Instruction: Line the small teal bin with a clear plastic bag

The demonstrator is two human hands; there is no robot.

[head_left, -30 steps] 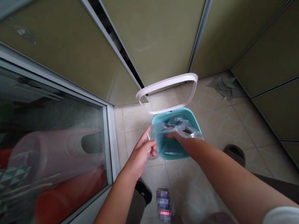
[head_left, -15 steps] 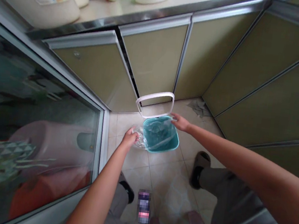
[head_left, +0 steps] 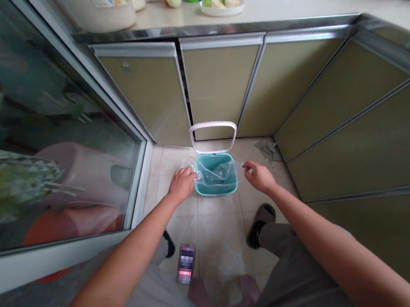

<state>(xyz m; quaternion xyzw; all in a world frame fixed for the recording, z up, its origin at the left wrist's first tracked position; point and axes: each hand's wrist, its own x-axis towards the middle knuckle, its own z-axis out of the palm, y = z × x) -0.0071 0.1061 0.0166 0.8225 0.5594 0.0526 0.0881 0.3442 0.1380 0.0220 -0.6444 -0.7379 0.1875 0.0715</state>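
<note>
A teal trash bin [head_left: 214, 194] stands on the tiled floor, its white ring-shaped lid frame [head_left: 215, 123] raised at the back. A clear plastic bag [head_left: 221, 171] hangs inside the bin and spreads over both side rims. At the left rim, my left hand [head_left: 182, 184] is closed on the bunched film, its fingertips partly hidden. Off to the right of the bin, my right hand [head_left: 261, 177] pinches the edge of the bag, which stretches thinly toward the fingers.
Cabinets [head_left: 213, 85] line the back and right. A glass door [head_left: 63, 121] is at the left. A grey rag [head_left: 268, 150] lies by the corner. On the counter are a plate of fruit [head_left: 221, 10] and a large jug [head_left: 96, 1]. A blurred-out item [head_left: 186, 264] lies between my feet.
My right hand has moved away from the rim to the right, drawing the bag's edge out. My left hand has turned palm-down against the left rim. The view has shifted slightly.
</note>
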